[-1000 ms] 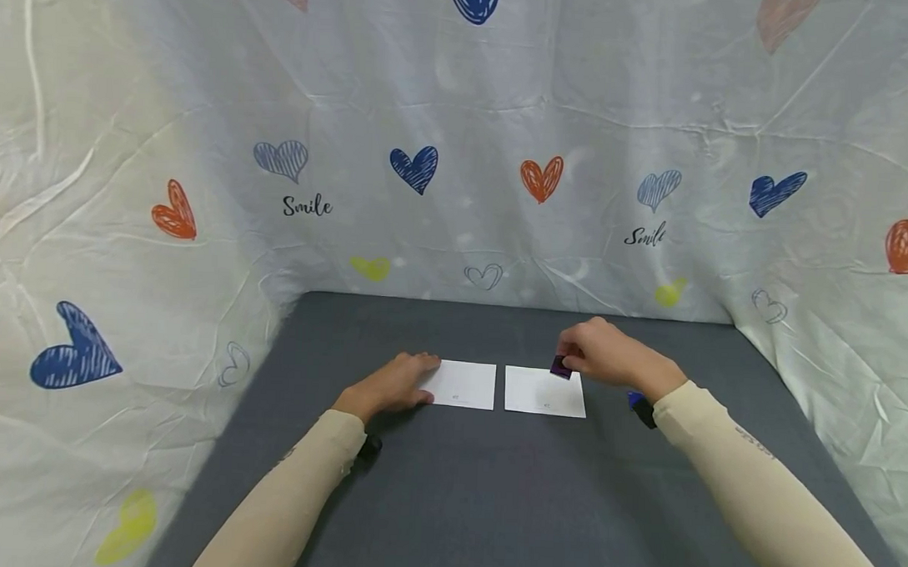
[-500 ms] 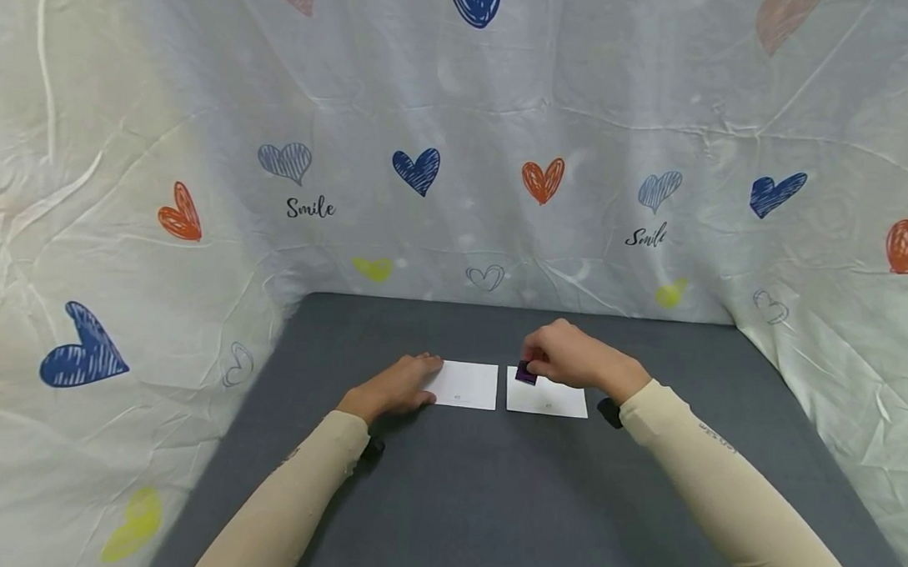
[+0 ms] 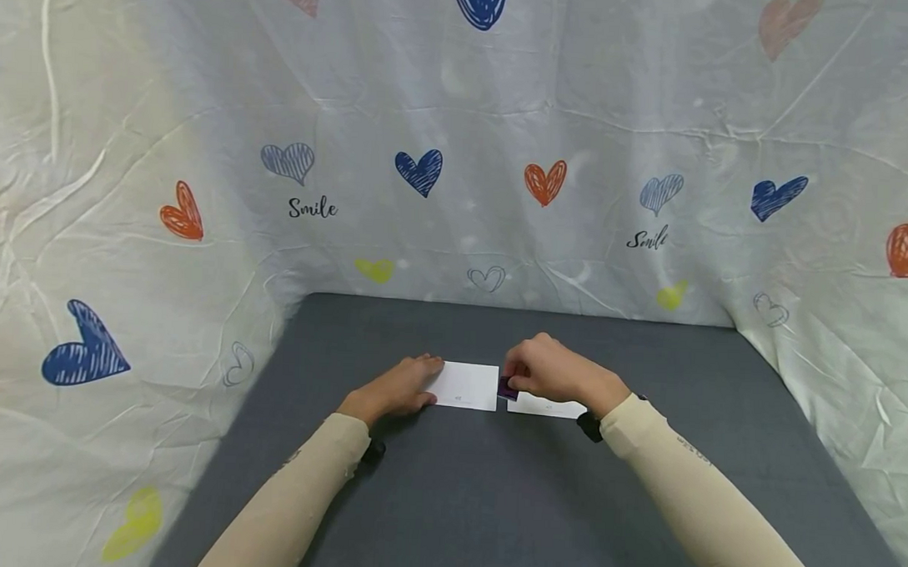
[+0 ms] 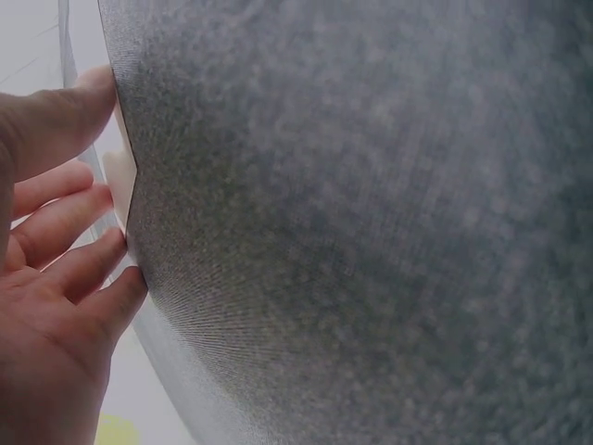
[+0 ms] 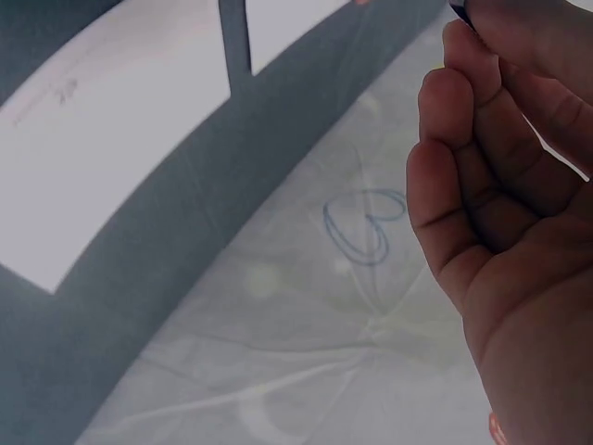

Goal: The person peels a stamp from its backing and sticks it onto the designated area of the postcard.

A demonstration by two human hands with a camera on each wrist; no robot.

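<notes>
Two white cards lie side by side on the dark grey tabletop, with a narrow gap between them. My left hand (image 3: pixel 396 388) rests at the outer edge of the left card (image 3: pixel 467 386); in the left wrist view its fingers (image 4: pixel 111 297) and thumb touch the card's edge, spread and mostly straight. Between thumb and fingertips my right hand (image 3: pixel 559 372) pinches a small dark purple rectangular piece (image 3: pixel 506 390), above the gap between the cards. That hand hides the upper part of the right card (image 3: pixel 543 406). Only a dark corner of the piece (image 5: pixel 460 9) shows in the right wrist view.
The grey tabletop (image 3: pixel 446 500) extends around the cards. A white curtain (image 3: pixel 476 92) printed with hearts hangs behind the table and along its sides. Each wrist wears a black device (image 3: pixel 590 426). Small faint print (image 5: pixel 67 91) marks a card.
My right hand has moved left across the right card with the purple piece, from its upper right side to the gap, and slightly nearer. The left hand has stayed in place.
</notes>
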